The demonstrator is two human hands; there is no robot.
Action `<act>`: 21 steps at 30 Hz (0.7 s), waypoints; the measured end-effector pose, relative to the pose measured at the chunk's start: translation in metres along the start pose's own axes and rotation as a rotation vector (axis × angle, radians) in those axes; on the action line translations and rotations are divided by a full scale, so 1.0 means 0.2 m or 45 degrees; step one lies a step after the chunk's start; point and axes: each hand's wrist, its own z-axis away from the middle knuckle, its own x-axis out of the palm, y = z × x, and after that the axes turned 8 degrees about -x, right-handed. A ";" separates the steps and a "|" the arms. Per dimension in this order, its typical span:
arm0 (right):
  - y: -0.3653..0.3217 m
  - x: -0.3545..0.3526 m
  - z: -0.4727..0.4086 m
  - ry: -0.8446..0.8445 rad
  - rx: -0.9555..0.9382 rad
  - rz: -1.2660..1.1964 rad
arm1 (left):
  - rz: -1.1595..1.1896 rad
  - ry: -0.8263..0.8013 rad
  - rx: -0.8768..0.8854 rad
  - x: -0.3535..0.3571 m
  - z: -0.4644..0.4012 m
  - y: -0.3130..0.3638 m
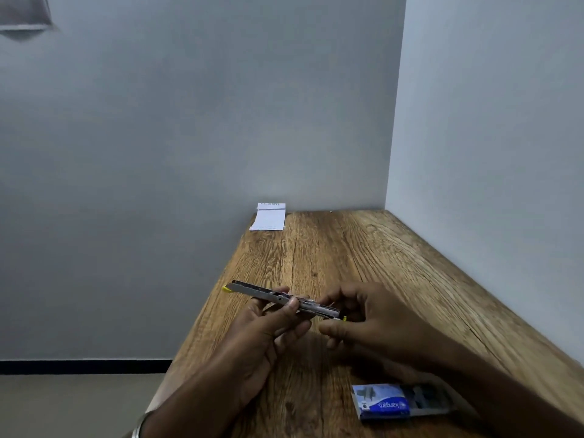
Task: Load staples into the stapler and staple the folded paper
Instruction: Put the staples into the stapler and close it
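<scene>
Left hand [271, 324] grips the stapler [284, 300]; right hand [357, 320] pinches its yellow-tipped end, which could slip and spill staples.

"kangaro" in white letters, upside down from here, on the blue staple box [382, 403] at the desk's near edge. The far paper [269, 216] carries print too small to read.

Wooden table [363, 254], folded paper [268, 217] at far corner, blue staple box [384, 401] near front edge
</scene>
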 end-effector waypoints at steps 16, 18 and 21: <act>0.03 0.04 -0.07 0.477 0.178 -0.675 | -1.156 0.135 0.322 0.13 -0.01 -0.08; 0.02 0.05 -0.07 0.463 0.161 -0.644 | -1.391 0.217 0.467 0.14 -0.04 -0.09; 0.02 0.05 -0.07 0.433 0.165 -0.535 | -1.478 0.213 0.524 0.16 -0.07 -0.11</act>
